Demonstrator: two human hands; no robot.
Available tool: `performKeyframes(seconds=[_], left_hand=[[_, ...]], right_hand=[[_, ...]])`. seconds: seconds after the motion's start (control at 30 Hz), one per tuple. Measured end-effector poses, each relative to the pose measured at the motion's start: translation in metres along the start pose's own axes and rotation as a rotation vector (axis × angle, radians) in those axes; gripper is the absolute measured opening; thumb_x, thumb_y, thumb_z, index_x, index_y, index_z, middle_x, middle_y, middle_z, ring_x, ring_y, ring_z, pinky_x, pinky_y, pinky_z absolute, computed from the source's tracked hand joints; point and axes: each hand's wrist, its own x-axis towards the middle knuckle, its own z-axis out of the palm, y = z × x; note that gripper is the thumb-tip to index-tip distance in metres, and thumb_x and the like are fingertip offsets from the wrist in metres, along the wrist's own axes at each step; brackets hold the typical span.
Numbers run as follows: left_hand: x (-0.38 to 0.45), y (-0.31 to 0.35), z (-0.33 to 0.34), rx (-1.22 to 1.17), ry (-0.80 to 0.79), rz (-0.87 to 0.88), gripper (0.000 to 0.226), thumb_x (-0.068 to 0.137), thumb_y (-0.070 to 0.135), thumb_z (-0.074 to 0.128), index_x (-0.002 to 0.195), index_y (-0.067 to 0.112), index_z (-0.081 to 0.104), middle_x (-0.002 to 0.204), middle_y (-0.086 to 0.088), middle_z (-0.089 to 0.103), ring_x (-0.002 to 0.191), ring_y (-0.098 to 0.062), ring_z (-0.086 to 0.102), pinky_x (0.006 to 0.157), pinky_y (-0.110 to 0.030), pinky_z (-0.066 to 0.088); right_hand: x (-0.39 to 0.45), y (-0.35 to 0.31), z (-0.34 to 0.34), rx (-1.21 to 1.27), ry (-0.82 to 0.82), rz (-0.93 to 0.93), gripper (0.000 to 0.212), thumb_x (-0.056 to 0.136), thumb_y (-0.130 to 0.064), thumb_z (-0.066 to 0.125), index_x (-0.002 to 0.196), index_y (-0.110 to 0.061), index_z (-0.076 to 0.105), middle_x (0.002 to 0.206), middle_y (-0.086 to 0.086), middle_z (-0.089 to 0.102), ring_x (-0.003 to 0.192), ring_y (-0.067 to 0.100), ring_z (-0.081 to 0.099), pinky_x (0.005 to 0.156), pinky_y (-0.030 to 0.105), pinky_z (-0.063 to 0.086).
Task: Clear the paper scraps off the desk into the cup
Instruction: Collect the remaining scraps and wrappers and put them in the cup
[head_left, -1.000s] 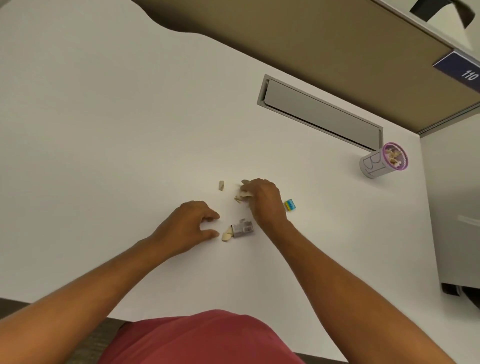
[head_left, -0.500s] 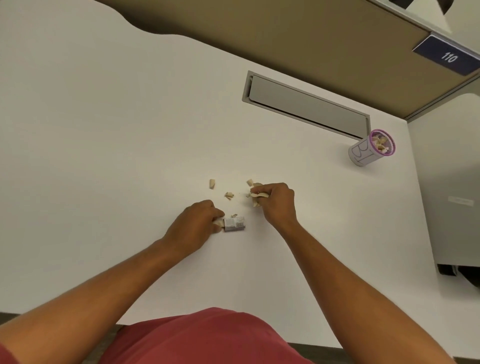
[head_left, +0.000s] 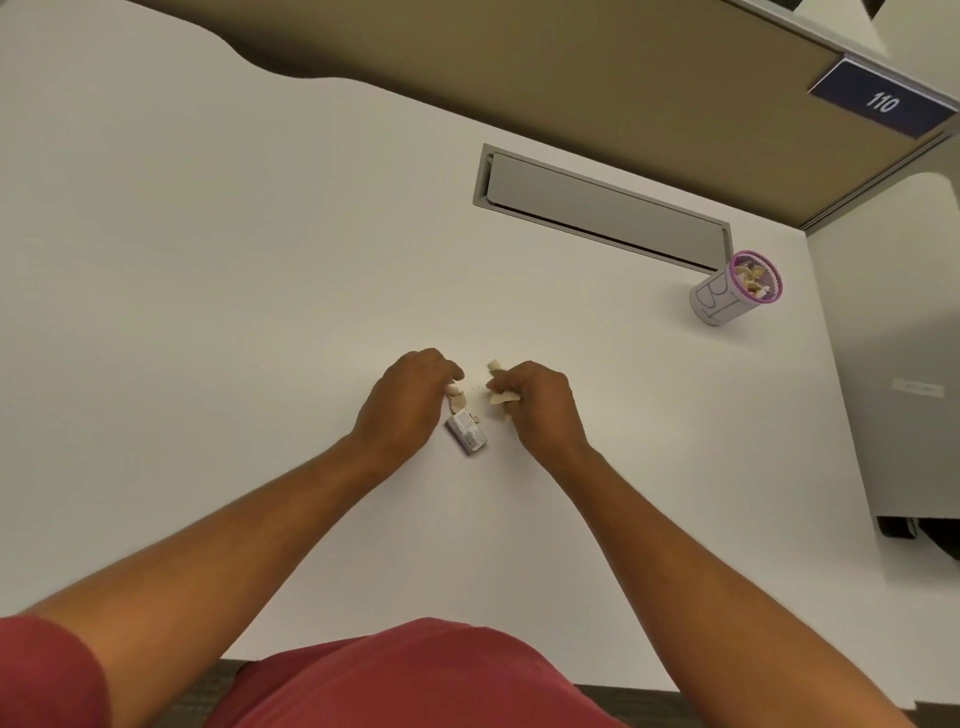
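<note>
Both my hands rest close together at the middle of the white desk. My right hand is closed around several beige paper scraps, some poking out past the fingers. My left hand has its fingers curled over other beige scraps at its fingertips. A small grey printed wrapper lies flat on the desk just below the left fingers. The cup, white with a purple rim, stands far right near the desk's back corner and holds several scraps.
A grey cable-tray lid is set into the desk behind my hands. A tan partition runs along the back. A grey cabinet stands past the desk's right edge.
My left hand moved up past the grey wrapper onto the loose scraps beside my right hand. The wrapper turned. The scraps that lay apart on the desk are now under or in my hands.
</note>
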Motion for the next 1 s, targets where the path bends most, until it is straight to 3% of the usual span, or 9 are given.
performKeyframes(seconds=[0.07, 0.17, 0.3, 0.53, 0.63, 0.73, 0.8, 0.87, 1.0], left_hand=[[-0.001, 0.000, 0.001, -0.036, 0.007, -0.001, 0.024, 0.098, 0.006, 0.059, 0.113, 0.014, 0.075, 0.111, -0.002, 0.072, 0.104, -0.023, 0.067, 0.084, -0.033, 0.051], [-0.010, 0.003, 0.003, -0.099, -0.107, 0.046, 0.023, 0.100, 0.028, 0.063, 0.117, 0.019, 0.075, 0.118, 0.004, 0.063, 0.104, -0.018, 0.060, 0.085, -0.031, 0.049], [-0.031, 0.003, 0.009, -0.038, -0.114, 0.042, 0.029, 0.092, 0.040, 0.073, 0.116, 0.025, 0.075, 0.123, 0.002, 0.056, 0.105, -0.020, 0.055, 0.091, -0.039, 0.049], [-0.072, -0.006, 0.009, -0.078, -0.028, -0.054, 0.036, 0.086, 0.051, 0.076, 0.117, 0.032, 0.073, 0.138, 0.001, 0.047, 0.111, -0.021, 0.051, 0.098, -0.039, 0.046], [-0.075, -0.011, 0.003, -0.121, 0.052, -0.102, 0.041, 0.091, 0.038, 0.075, 0.130, 0.027, 0.068, 0.142, -0.001, 0.044, 0.107, -0.020, 0.053, 0.096, -0.034, 0.049], [-0.064, -0.014, -0.002, -0.164, 0.058, -0.182, 0.050, 0.094, 0.019, 0.074, 0.142, 0.021, 0.059, 0.146, -0.003, 0.044, 0.117, -0.024, 0.060, 0.097, -0.036, 0.054], [-0.054, -0.013, -0.004, -0.224, 0.032, -0.194, 0.055, 0.095, 0.010, 0.070, 0.147, 0.019, 0.054, 0.144, -0.003, 0.048, 0.117, -0.024, 0.063, 0.100, -0.038, 0.055], [-0.042, -0.008, -0.003, -0.290, 0.012, -0.184, 0.058, 0.095, 0.003, 0.067, 0.150, 0.017, 0.051, 0.138, -0.004, 0.057, 0.108, -0.021, 0.063, 0.100, -0.038, 0.055], [-0.019, 0.001, -0.005, -0.470, -0.025, -0.240, 0.062, 0.091, -0.004, 0.070, 0.147, 0.018, 0.055, 0.124, -0.005, 0.068, 0.094, -0.017, 0.067, 0.089, -0.025, 0.058]], right_hand=[[-0.004, 0.000, 0.003, -0.097, -0.084, -0.057, 0.020, 0.082, 0.002, 0.075, 0.096, -0.011, 0.079, 0.102, 0.003, 0.069, 0.113, 0.020, 0.067, 0.080, 0.008, 0.043], [-0.013, -0.002, 0.005, -0.244, -0.107, -0.159, 0.017, 0.082, -0.005, 0.074, 0.095, -0.015, 0.079, 0.102, 0.004, 0.068, 0.103, 0.025, 0.060, 0.081, 0.031, 0.048], [-0.026, -0.002, 0.007, -0.217, -0.143, -0.221, 0.022, 0.084, -0.005, 0.071, 0.099, -0.018, 0.079, 0.109, 0.002, 0.066, 0.104, 0.023, 0.058, 0.083, 0.038, 0.051], [-0.038, 0.003, -0.011, -0.076, -0.103, -0.148, 0.053, 0.088, 0.006, 0.064, 0.133, -0.024, 0.067, 0.140, -0.004, 0.056, 0.126, 0.009, 0.054, 0.101, 0.012, 0.041], [-0.044, 0.004, -0.012, -0.117, -0.096, -0.086, 0.067, 0.084, -0.019, 0.081, 0.144, -0.029, 0.054, 0.145, -0.006, 0.050, 0.133, 0.011, 0.048, 0.106, 0.025, 0.043], [-0.049, 0.002, 0.001, -0.137, -0.160, 0.102, 0.101, 0.067, -0.037, 0.093, 0.152, -0.028, 0.040, 0.148, -0.003, 0.039, 0.133, 0.015, 0.039, 0.103, 0.026, 0.037], [-0.047, -0.001, 0.014, -0.084, -0.126, 0.131, 0.100, 0.067, -0.029, 0.094, 0.152, -0.023, 0.042, 0.143, 0.001, 0.040, 0.125, 0.016, 0.045, 0.101, 0.022, 0.041], [-0.039, -0.007, 0.023, -0.020, -0.051, 0.130, 0.085, 0.072, -0.016, 0.091, 0.146, -0.020, 0.049, 0.136, 0.001, 0.045, 0.111, 0.012, 0.052, 0.087, 0.006, 0.041], [-0.017, -0.019, 0.023, 0.088, 0.015, 0.108, 0.072, 0.077, 0.001, 0.083, 0.140, -0.019, 0.055, 0.133, 0.001, 0.050, 0.102, 0.007, 0.059, 0.074, -0.002, 0.041]])
